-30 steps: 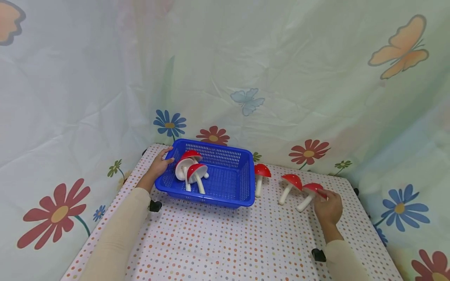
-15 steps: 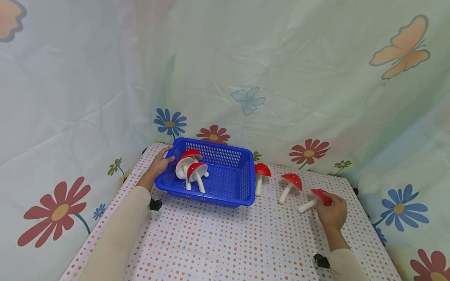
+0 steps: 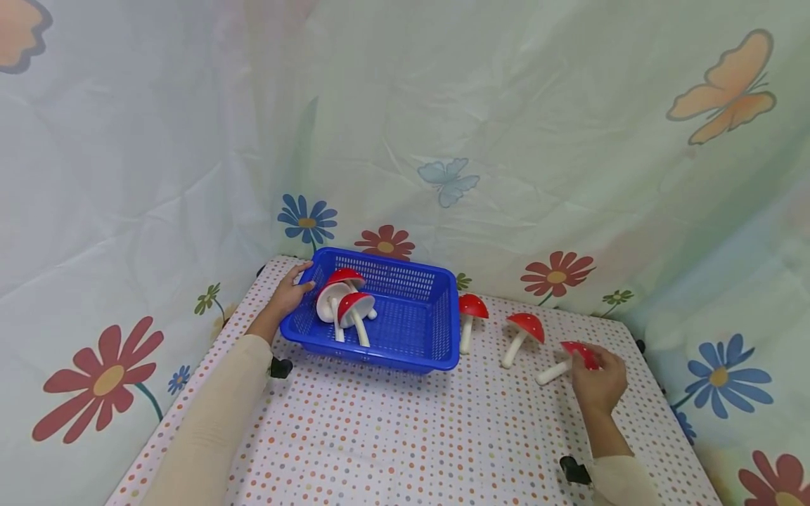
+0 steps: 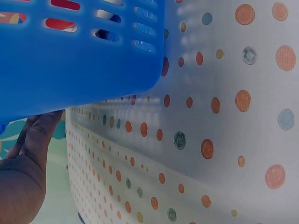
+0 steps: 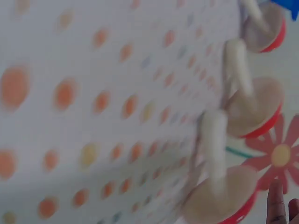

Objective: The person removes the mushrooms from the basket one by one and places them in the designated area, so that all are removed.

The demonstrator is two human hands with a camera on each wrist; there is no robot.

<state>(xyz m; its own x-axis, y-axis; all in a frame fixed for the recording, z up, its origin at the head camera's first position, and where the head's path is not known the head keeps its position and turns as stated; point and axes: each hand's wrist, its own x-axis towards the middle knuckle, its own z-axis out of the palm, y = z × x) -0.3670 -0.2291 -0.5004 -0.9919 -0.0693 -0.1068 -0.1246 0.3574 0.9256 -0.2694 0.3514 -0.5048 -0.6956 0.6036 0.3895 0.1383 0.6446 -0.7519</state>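
A blue plastic basket [image 3: 405, 360] stands at the back left of the table with several toy mushrooms [image 3: 356, 303], red-capped and white-stemmed, in its left half. My left hand [image 3: 286, 296] grips the basket's left rim, thumb over the edge. In the left wrist view its fingers [image 4: 39, 135] lie against the basket's outer side. At the right, my right hand [image 3: 600, 379] holds a toy mushroom [image 3: 553, 372] by its cap, the stem pointing left; the palm side is hidden. The right wrist view has this mushroom [image 5: 215, 154] near the bottom, one fingertip [image 5: 276, 205] beside its cap.
Two more toy mushrooms lie between basket and right hand: one [image 3: 526, 327] in the middle, another [image 3: 472, 307] right beside the basket. The table [image 3: 392, 436] wears a dotted cloth. A flowered curtain [image 3: 538, 176] hangs close behind it.
My right hand has shifted slightly right and closed round the mushroom's cap, and the mushroom has turned so its stem lies flatter. The left hand and basket have stayed in place.
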